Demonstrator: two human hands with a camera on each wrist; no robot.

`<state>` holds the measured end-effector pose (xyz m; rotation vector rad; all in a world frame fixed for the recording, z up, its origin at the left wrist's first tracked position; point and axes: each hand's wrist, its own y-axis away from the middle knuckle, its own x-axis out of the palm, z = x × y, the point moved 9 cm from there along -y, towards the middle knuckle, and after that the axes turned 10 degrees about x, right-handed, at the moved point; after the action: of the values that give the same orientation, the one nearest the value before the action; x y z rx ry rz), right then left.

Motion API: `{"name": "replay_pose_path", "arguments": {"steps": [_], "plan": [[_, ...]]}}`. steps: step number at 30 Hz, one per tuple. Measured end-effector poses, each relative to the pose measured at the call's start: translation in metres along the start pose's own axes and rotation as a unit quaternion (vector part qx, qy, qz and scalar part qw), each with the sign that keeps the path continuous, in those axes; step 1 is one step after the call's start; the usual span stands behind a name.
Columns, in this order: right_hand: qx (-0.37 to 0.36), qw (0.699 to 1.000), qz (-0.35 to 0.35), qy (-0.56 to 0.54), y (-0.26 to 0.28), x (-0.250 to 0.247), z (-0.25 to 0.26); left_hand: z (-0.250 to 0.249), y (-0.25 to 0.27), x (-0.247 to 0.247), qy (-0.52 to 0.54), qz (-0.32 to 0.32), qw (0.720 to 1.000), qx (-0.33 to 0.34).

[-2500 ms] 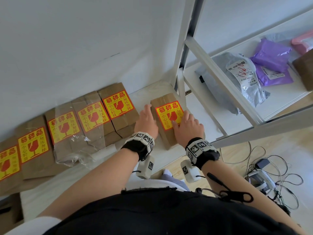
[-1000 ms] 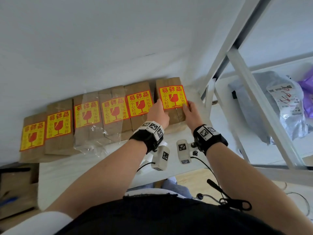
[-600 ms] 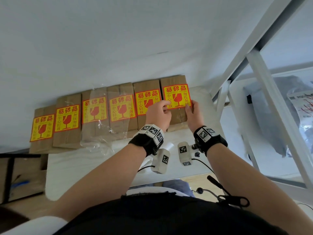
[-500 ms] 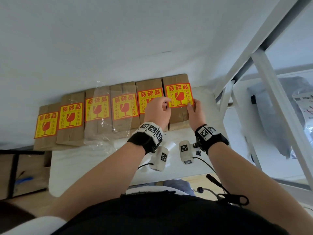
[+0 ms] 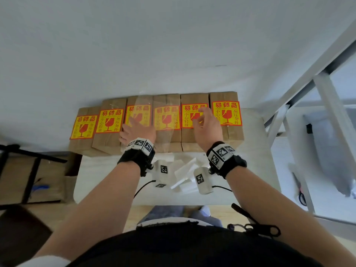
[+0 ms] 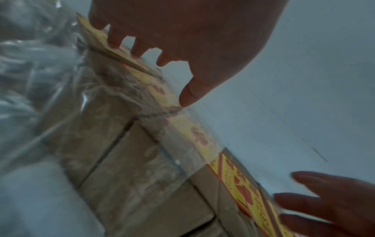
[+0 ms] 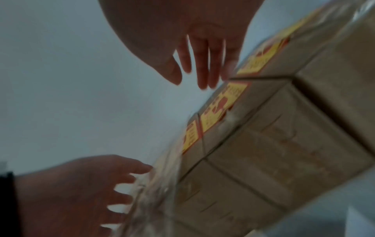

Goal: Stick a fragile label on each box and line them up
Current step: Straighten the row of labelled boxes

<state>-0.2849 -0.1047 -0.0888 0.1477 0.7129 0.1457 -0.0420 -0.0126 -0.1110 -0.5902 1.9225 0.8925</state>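
Six boxes [image 5: 194, 135] sit in one row along the back of the desk [image 5: 107, 182], against the wall [image 5: 173, 45], each with a yellow-and-red fragile label [image 5: 227, 113] on its top face; labelling looks done, what's left is squaring the row. Biggest risk: the leftmost box [image 5: 81, 143] sits set forward of the rest and seems to hang past the desk's left edge, so a push along the row from the right could tip it off. Next: loose clear plastic wrap [image 5: 167, 139] drapes over the middle boxes and down their fronts; a sliding hand could snag it and drag two boxes out of line together. Left hand [image 5: 137, 130] lies flat, fingers spread, on the wrapped third box, holding nothing. Right hand [image 5: 205, 123] hovers over the fifth box with relaxed fingers, grip empty; contact can't be confirmed, wrist views are blurred. Smallest: white backing scraps [image 5: 185, 170] on the desk near the wrists could be swept off.
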Motion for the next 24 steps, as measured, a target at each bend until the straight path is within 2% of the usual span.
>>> {"name": "replay_pose_path", "arguments": {"steps": [2, 3, 5, 9, 13, 16, 18, 21, 24], "plan": [[0.076, 0.991, 0.109, 0.0, 0.006, 0.033, -0.007, 0.009, 0.003, 0.003, 0.008, -0.002, 1.0, -0.001], [0.096, 0.986, 0.137, -0.003, 0.01, 0.043, -0.01, 0.01, 0.005, 0.002, -0.001, -0.014, 1.0, 0.012], [0.102, 0.983, 0.155, -0.014, 0.015, 0.054, -0.01, 0.007, 0.011, -0.001, -0.007, -0.029, 0.999, 0.045], [0.106, 0.982, 0.148, -0.044, 0.018, 0.053, -0.012, -0.005, 0.019, 0.002, 0.072, -0.006, 0.994, 0.087], [0.125, 0.984, 0.066, -0.109, 0.023, 0.019, -0.023, -0.035, 0.034, 0.005, 0.168, 0.009, 0.97, 0.176], [0.139, 0.977, -0.054, -0.151, 0.031, -0.029, -0.042, -0.073, 0.057, 0.008, 0.197, 0.024, 0.942, 0.272], [0.163, 0.961, -0.134, -0.179, 0.042, -0.065, -0.064, -0.101, 0.075, 0.019, 0.199, 0.056, 0.921, 0.331], [0.225, 0.922, -0.217, -0.227, 0.062, -0.101, -0.118, -0.137, 0.104, 0.045, 0.182, 0.117, 0.891, 0.399], [0.293, 0.885, -0.258, -0.252, 0.082, -0.119, -0.176, -0.165, 0.137, 0.076, 0.124, 0.162, 0.863, 0.463]]}}
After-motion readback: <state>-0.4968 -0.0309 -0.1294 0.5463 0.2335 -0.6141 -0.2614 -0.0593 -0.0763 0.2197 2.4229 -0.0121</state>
